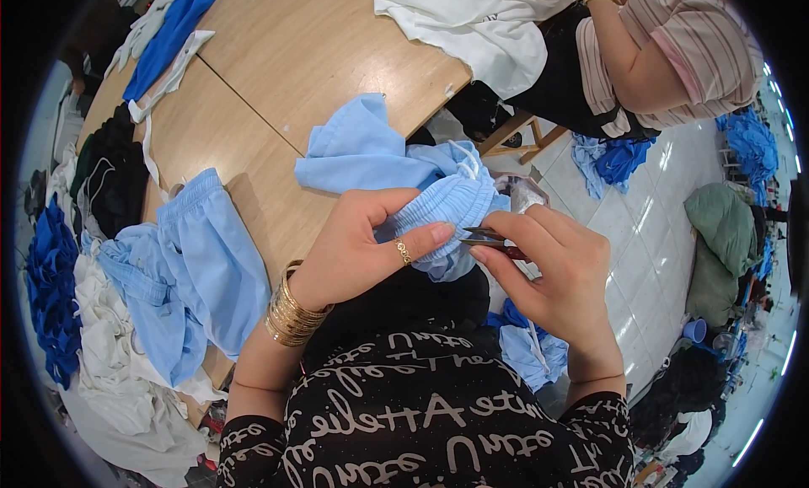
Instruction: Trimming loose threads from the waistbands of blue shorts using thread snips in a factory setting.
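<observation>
Light blue shorts [354,147] lie partly on the table edge, their gathered elastic waistband [451,203] bunched up in front of me. My left hand [358,244] grips that waistband, thumb on top and fingers behind the cloth. A white drawstring [466,158] loops out at the waistband's far side. My right hand [548,256] is closed around small thread snips [497,242], dark blades with a reddish part by the fingers. The blade tips point left at the waistband, close to my left thumb; whether they touch the cloth I cannot tell.
More light blue shorts [211,244] lie at the table's left edge, beside white cloth [126,387] and dark blue cloth [52,290]. Across the wooden table [261,58], a person in a striped top [674,50] sits by a white garment [468,29]. Blue garments [619,159] lie on the tiled floor.
</observation>
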### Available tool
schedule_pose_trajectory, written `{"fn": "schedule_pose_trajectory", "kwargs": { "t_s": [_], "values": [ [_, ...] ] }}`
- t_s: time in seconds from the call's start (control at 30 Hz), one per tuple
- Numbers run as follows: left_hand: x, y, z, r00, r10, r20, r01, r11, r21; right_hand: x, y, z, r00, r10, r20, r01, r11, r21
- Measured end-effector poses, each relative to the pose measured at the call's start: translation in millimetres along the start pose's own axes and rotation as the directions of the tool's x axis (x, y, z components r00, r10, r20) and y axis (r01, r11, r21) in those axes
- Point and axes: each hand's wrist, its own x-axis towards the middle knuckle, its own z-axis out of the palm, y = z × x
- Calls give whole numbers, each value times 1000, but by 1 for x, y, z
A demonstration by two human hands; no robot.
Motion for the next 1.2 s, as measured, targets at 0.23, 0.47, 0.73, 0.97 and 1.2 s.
{"fn": "schedule_pose_trajectory", "kwargs": {
  "t_s": [0.23, 0.47, 0.73, 0.97, 1.2],
  "values": [
    [0, -1, 1, 999, 19, -25, -19, 1000, -1, 0, -3, 0, 1000, 21, -7, -21, 1000, -8],
    [1, -9, 2, 997, 31, -67, -33, 999, -31, -3, -4, 7, 998, 49, -36, -50, 999, -20],
    [0, -7, 6, 993, -40, -115, 21, 987, -161, -4, -4, 15, 995, 25, -94, -27, 1000, -16],
    [1, -9, 8, 995, -36, -88, 11, 963, -268, -6, 0, 18, 989, 16, -144, -8, 999, 51],
    [0, -6, 8, 996, -29, -83, 5, 963, -271, -8, 3, 25, 981, 98, -165, -48, 957, 285]
  ]
}}
